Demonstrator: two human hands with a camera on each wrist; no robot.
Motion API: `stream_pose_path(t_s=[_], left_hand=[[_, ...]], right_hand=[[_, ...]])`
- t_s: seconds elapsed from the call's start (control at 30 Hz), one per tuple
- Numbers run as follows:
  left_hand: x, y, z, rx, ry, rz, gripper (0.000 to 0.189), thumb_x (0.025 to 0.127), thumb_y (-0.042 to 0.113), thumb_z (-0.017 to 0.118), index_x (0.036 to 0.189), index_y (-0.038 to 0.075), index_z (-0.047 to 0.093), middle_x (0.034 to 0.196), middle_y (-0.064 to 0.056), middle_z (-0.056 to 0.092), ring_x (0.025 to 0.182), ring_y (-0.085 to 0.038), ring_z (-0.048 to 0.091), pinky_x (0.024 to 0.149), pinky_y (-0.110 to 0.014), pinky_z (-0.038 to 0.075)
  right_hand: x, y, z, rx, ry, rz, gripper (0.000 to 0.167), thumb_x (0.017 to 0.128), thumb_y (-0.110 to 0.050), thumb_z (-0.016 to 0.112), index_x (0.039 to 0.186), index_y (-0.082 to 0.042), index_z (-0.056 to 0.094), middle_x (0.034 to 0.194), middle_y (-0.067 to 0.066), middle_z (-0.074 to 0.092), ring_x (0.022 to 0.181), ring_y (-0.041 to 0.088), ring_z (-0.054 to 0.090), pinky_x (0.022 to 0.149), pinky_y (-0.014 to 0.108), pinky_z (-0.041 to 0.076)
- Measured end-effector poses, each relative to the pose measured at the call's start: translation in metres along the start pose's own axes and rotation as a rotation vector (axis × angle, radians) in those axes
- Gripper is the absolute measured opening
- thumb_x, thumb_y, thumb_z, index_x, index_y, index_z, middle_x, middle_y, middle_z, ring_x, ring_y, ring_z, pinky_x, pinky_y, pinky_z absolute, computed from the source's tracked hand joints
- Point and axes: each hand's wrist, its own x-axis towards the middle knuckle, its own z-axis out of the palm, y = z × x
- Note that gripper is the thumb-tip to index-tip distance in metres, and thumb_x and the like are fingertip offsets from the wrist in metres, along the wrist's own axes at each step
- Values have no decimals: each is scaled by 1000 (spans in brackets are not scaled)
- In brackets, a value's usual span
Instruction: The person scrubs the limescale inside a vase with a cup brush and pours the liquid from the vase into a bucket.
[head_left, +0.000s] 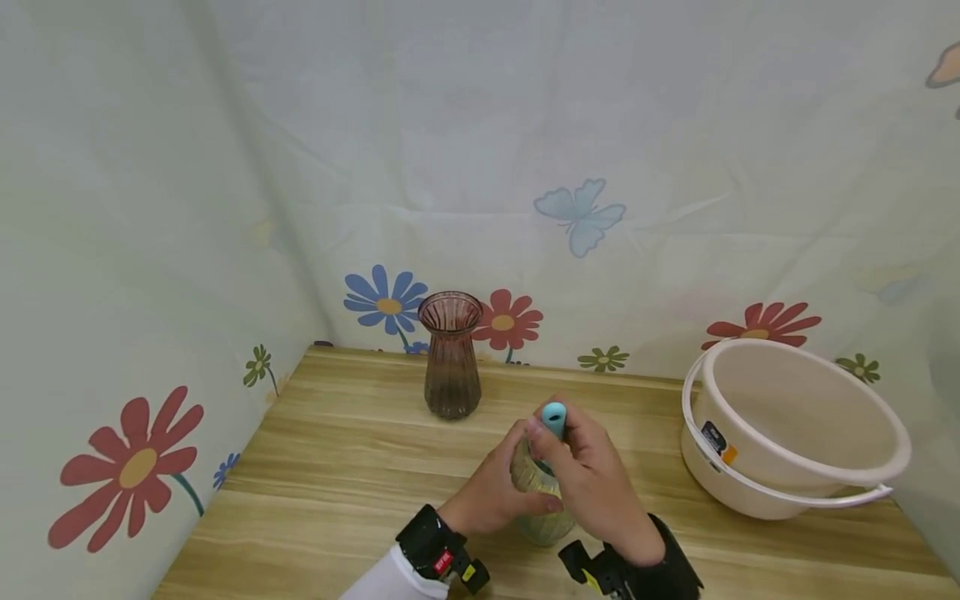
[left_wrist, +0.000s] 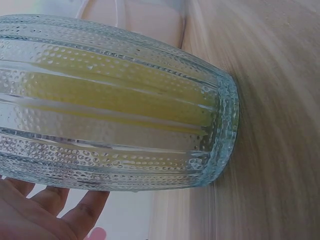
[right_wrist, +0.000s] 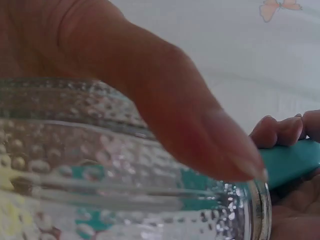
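Observation:
My left hand point(head_left: 491, 487) grips a clear ribbed, dimpled glass vase point(head_left: 546, 527) around its side, near the front of the table. In the left wrist view the vase point(left_wrist: 115, 105) fills much of the frame, its base at or just above the wood. Some left-hand fingers point(left_wrist: 82, 215) show behind the glass. My right hand point(head_left: 592, 475) holds the teal handle point(head_left: 553, 417) of a cleaning brush at the vase mouth. Through the glass the brush's yellow head point(left_wrist: 120, 95) is visible inside. A thumb point(right_wrist: 200, 130) lies over the vase rim in the right wrist view.
A purple-brown fluted glass vase point(head_left: 452, 367) stands upright towards the back of the wooden table point(head_left: 360, 433). On the right sits a pale pink bucket point(head_left: 750, 492) with a matching basin point(head_left: 802, 408) set in its top. A flower-print curtain point(head_left: 480, 150) hangs behind.

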Motion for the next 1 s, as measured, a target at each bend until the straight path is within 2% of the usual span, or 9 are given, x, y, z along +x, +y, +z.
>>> stream_pose_path(t_s=[0.2,0.4,0.6,0.77,0.87,1.0], left_hand=[[-1,0,0,16,4,-19,86,87,70,70,155,38,28,157,8,40,145,-14,40,123,-36,35],[0,1,0,-7,-5,-32,82,88,66,71,153,39,30,155,8,42,140,-13,46,118,-32,40],[1,4,1,-62,-10,-37,80,87,62,74,151,36,33,144,3,52,126,-14,57,108,-31,49],[1,5,2,-69,1,-56,82,86,64,76,150,36,34,140,4,55,123,-12,59,105,-30,51],[1,4,2,-69,3,-56,83,85,64,76,151,35,34,142,1,55,125,-14,59,106,-29,50],[0,4,2,-67,3,-63,83,85,63,76,151,37,34,144,2,56,127,-16,59,108,-29,49]], right_hand=[[-1,-2,0,-2,-11,-2,16,109,-7,49,94,-9,53,82,2,49,72,20,49,63,30,43],[-2,-3,0,36,-7,-20,14,109,-3,47,96,-7,52,83,3,49,72,22,48,64,32,43],[-4,-5,0,96,60,-105,14,107,6,42,101,-2,52,82,6,49,71,22,50,63,34,45],[-2,-6,1,130,106,-168,14,106,10,39,101,3,51,80,6,49,71,19,51,65,32,46],[-1,-6,1,152,134,-168,14,106,10,38,99,6,48,79,5,48,70,18,51,66,30,47],[-1,-9,0,172,164,-148,15,109,5,37,97,8,46,78,5,47,69,18,50,67,28,47]])
